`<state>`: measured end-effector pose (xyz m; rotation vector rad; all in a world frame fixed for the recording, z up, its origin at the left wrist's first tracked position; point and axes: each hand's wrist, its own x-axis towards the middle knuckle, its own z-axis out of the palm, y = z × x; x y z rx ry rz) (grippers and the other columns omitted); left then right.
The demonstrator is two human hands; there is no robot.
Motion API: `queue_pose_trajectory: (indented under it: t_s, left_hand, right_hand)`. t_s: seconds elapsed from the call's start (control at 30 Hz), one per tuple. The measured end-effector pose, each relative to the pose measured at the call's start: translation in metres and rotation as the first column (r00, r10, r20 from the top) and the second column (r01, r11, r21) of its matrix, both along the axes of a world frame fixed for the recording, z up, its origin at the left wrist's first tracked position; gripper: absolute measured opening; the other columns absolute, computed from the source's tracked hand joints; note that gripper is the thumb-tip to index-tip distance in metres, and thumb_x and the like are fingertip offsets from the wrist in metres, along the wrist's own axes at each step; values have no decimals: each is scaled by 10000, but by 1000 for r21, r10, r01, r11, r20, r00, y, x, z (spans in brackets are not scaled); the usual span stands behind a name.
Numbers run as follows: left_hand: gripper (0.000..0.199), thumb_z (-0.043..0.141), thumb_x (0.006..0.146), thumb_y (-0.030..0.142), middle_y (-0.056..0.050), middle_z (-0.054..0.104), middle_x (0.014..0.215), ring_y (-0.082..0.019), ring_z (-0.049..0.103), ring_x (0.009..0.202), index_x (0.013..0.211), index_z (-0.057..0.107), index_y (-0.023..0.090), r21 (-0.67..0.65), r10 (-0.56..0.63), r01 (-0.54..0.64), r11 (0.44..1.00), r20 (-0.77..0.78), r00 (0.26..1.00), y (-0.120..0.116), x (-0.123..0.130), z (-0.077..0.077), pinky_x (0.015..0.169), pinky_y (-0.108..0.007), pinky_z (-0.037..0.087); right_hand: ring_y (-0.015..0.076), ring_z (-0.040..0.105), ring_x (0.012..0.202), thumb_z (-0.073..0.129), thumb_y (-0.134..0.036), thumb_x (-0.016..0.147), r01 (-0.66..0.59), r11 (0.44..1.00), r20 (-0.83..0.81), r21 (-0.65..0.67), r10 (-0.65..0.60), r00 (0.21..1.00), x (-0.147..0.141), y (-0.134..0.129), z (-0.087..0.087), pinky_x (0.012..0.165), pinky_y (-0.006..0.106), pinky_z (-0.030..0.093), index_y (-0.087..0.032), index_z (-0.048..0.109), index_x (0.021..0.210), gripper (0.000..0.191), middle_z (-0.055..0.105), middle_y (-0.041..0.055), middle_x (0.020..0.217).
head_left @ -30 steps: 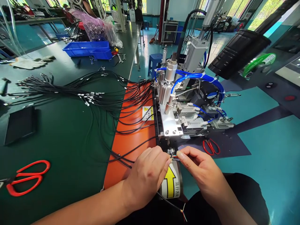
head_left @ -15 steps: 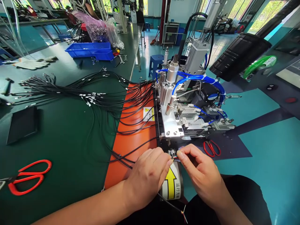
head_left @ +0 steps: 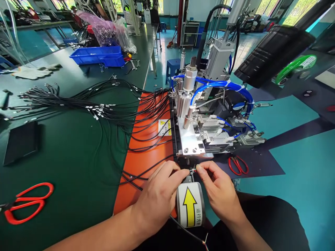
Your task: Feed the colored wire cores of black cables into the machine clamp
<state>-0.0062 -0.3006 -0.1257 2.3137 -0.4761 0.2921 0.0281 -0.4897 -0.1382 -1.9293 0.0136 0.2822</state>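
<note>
wire ends (head_left: 193, 170) pinched by both hands over green bench (head_left: 65, 157).

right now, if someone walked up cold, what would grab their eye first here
Probably the metal machine with looping blue hoses at centre, standing by an orange mat. Just below it, the left hand and right hand pinch small coloured wires between their fingers, above a yellow arrow label. A big fan of black cables spreads across the green bench, with red scissors at lower left.
</note>
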Motion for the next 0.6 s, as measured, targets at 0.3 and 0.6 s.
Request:
queue_pose_trajectory:
  t_s: [0.3,0.6]
  left_hand:
    - [338,462,935,53,-81,558,1017,-182,533,906,1200,623,188,26,7,-6,1000,-46,999,0,-1,-1,780,-319,498]
    - [348,492,896,11,-76,545,986,-197,526,881,1180,610,175,124,16,-18,992,11,1000,-3,0,3,761,-350,516]
  right_hand:
    - [173,557,784,522,-553,958,-1,1000,-3,-6,1,1000,-2,0,-2,716,282,445,-199,635,933,372,622,39,863]
    - [170,562,817,533,-557,956,-37,997,-70,63,41,997,1,-3,-3,725,276,453,-205,633,944,366,629,33,896]
